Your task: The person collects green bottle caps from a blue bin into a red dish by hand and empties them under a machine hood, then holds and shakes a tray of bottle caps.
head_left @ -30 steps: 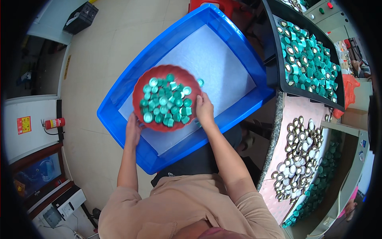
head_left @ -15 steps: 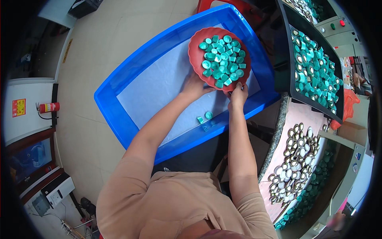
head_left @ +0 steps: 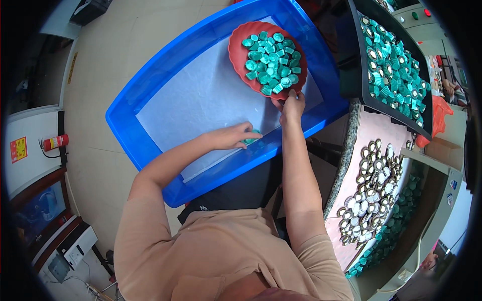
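A large blue plastic bin (head_left: 150,100) with a pale sheet on its bottom stands in front of me. My right hand (head_left: 291,103) grips the near rim of a red bowl (head_left: 237,47) heaped with several green caps (head_left: 271,62), held over the bin's right end. Down on the bin floor, my left hand (head_left: 235,136) closes over a few loose green caps (head_left: 253,136) near the front wall.
A black tray (head_left: 359,60) full of green caps sits at the upper right. A pink-topped table (head_left: 371,135) on the right carries several round metal lids (head_left: 369,195) and more green caps. A red fire extinguisher (head_left: 54,143) lies at the far left.
My left hand let go of the bowl and dropped to the loose caps on the bin floor. The right hand alone now holds the bowl, lifted toward the bin's right end.
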A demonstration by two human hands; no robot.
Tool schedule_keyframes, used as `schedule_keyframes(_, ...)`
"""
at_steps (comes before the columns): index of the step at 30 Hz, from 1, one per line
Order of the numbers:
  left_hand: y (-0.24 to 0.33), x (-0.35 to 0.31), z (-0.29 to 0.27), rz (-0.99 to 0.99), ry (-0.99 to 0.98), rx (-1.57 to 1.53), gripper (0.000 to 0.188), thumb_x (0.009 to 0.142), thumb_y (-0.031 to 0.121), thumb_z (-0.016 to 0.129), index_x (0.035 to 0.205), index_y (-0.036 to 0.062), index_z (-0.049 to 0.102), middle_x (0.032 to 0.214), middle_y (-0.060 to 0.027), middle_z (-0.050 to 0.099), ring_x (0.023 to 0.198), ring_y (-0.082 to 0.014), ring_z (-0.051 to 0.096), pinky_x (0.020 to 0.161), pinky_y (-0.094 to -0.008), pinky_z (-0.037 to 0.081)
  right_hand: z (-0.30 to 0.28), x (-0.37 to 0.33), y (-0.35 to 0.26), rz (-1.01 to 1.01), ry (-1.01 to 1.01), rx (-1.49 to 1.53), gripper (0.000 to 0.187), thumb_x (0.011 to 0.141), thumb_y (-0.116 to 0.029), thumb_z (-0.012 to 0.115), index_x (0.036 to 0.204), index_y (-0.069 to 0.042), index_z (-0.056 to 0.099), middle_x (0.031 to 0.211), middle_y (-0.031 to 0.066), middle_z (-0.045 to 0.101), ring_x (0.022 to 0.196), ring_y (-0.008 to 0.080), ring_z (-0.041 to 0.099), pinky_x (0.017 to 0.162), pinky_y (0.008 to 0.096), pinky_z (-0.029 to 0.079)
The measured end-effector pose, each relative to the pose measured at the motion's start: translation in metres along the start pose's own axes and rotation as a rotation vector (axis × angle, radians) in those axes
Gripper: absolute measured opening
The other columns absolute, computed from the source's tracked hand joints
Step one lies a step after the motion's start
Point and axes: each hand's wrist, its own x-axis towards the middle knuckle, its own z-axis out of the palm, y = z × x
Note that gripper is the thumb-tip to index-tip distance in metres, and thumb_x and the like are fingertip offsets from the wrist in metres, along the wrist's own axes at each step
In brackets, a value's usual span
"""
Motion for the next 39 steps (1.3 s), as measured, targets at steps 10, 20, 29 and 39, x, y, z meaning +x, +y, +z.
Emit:
schedule_keyframes(10, 0.003, 0.011, 0.022, -0.151, -0.103, 0.218, 0.052, 0.071, -0.002, 0.075, 0.119, 0.0069, 0.058, 0.126, -0.0171, 0.046, 0.112, -0.0395, 0.053, 0.096, -0.0458, 0.049, 0.0, -0.004, 0.001, 0.0, 0.017, -0.042, 0.036, 0.103, -0.016, 0.044, 0.134, 0.001, 0.038, 0.118, 0.0198, 0.061, 0.087, 0.0291, 0.072, 0.062, 0.0359, 0.064)
schedule_keyframes(20, 0.061, 0.022, -0.051, -0.145, 0.555, -0.098, 0.036, 0.072, 0.003, 0.07, 0.107, 0.008, 0.061, 0.117, -0.0134, 0.049, 0.115, -0.0328, 0.052, 0.1, -0.04, 0.043, -0.006, 0.013, 0.007, 0.055, 0.005, -0.123, 0.04, 0.102, -0.012, 0.043, 0.139, -0.001, 0.035, 0.12, 0.0209, 0.061, 0.087, 0.0308, 0.072, 0.06, 0.0379, 0.066)
schedule_keyframes(29, 0.079, -0.006, -0.084, -0.363, 0.786, 0.263, 0.075, 0.081, 0.034, 0.079, 0.146, 0.0135, 0.046, 0.153, -0.02, 0.034, 0.144, -0.0413, 0.027, 0.116, -0.0511, 0.027, -0.005, 0.01, 0.012, 0.099, -0.078, -0.08, 0.041, 0.098, -0.009, 0.043, 0.138, 0.0, 0.041, 0.12, 0.0208, 0.062, 0.089, 0.0317, 0.072, 0.065, 0.0416, 0.066)
schedule_keyframes(39, 0.044, -0.298, -0.02, -0.934, 1.359, -0.782, 0.087, 0.084, 0.019, 0.076, 0.153, 0.0049, 0.026, 0.147, -0.0225, 0.043, 0.132, -0.0387, 0.047, 0.105, -0.0536, 0.045, -0.003, -0.004, 0.0, 0.086, -0.214, -0.087, 0.035, 0.101, -0.01, 0.041, 0.135, -0.001, 0.042, 0.121, 0.0188, 0.062, 0.098, 0.0305, 0.07, 0.072, 0.0406, 0.065)
